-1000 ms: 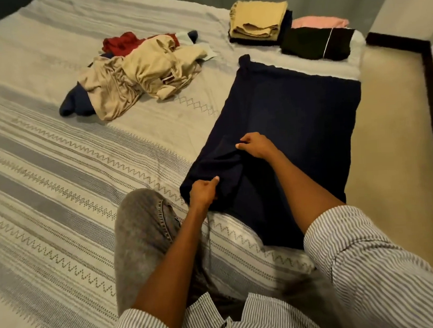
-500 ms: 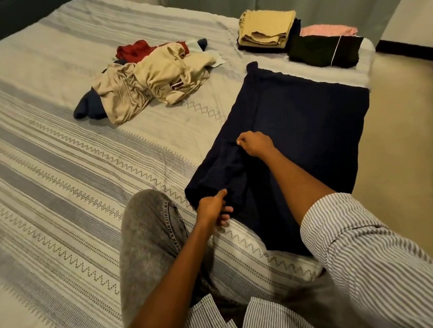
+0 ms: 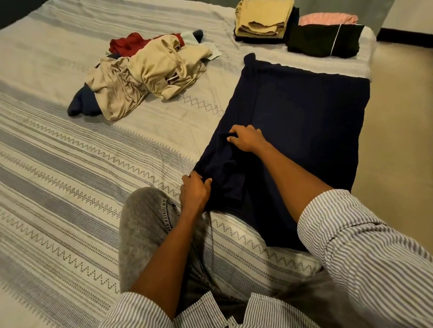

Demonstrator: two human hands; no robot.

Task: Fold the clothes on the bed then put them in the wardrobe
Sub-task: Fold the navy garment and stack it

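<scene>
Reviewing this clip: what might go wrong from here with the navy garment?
The navy garment overhangs the bed edge on the right, so a pull may slide it to the floor. The left hand and right hand grip bunched cloth, so the fold may come out uneven.
</scene>
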